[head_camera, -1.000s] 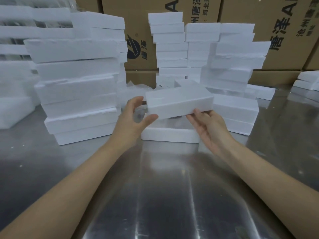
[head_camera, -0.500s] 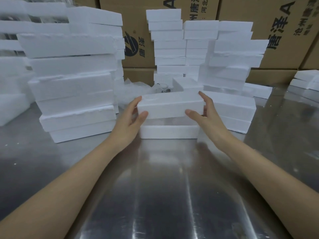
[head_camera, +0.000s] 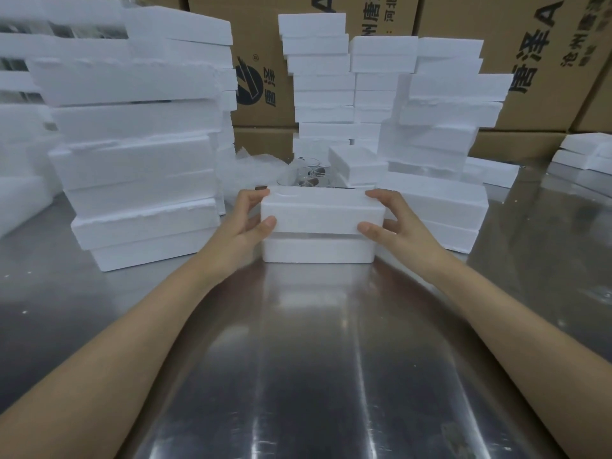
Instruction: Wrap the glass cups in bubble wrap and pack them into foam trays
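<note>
A white foam tray half (head_camera: 323, 210) sits as a lid just above a matching lower foam tray (head_camera: 318, 250) on the steel table, with a thin dark gap between them. My left hand (head_camera: 246, 223) grips the lid's left end, thumb on the front face and fingers over the top edge. My right hand (head_camera: 390, 220) grips its right end the same way. Behind the lid stand clear glass cups (head_camera: 308, 175), partly hidden. A crumpled sheet of bubble wrap (head_camera: 251, 168) lies to their left.
Tall stacks of closed foam trays stand at the left (head_camera: 139, 167), at the back centre (head_camera: 321, 81) and at the right (head_camera: 440, 134). Cardboard boxes (head_camera: 546, 61) line the back. The shiny steel table (head_camera: 314, 359) stretches toward me.
Both hands have lowered the foam lid from mid-air down onto the lower tray. My right hand moved from under the lid to grip its right end.
</note>
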Demonstrator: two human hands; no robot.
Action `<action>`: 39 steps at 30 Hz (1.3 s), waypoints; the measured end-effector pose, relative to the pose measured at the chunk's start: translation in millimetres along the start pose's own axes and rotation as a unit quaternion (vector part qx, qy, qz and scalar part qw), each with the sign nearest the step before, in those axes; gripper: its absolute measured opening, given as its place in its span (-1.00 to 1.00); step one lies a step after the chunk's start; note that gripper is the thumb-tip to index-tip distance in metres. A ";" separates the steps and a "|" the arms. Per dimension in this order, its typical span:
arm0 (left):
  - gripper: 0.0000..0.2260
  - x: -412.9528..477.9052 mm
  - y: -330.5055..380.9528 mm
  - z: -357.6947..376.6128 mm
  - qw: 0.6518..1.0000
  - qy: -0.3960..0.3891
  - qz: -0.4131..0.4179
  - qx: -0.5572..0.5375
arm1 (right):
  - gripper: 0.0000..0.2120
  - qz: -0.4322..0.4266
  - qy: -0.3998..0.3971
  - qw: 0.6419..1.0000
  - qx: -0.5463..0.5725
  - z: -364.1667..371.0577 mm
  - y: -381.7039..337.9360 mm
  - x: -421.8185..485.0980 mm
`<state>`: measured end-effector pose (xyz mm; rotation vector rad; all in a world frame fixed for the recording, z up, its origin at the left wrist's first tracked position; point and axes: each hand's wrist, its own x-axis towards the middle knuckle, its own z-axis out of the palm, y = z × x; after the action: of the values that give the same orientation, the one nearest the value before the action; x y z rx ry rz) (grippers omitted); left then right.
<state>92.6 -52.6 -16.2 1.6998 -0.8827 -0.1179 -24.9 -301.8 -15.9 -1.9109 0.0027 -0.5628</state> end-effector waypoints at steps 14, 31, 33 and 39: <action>-0.69 3.1 0.3 5.3 0.999 0.025 -0.033 -0.021 | -0.59 -0.062 -0.022 0.994 -0.083 -1.3 6.9 -1.1; -0.49 -2.2 -5.0 2.2 0.999 0.007 -0.028 0.018 | -0.65 -0.077 -0.029 0.984 -0.157 1.1 6.2 -0.3; -0.46 -1.6 -9.1 3.2 0.999 0.009 -0.038 0.012 | -0.71 -0.059 -0.013 0.993 -0.104 3.2 4.3 -0.8; -0.49 -1.8 -7.5 4.9 0.997 0.016 -0.011 0.070 | -0.79 -0.033 0.002 0.999 -0.042 0.8 2.1 -0.7</action>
<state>92.4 -54.9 -25.0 1.8377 -0.8663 -0.0442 -24.7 -301.8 -18.2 -1.9978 -0.0351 -0.6203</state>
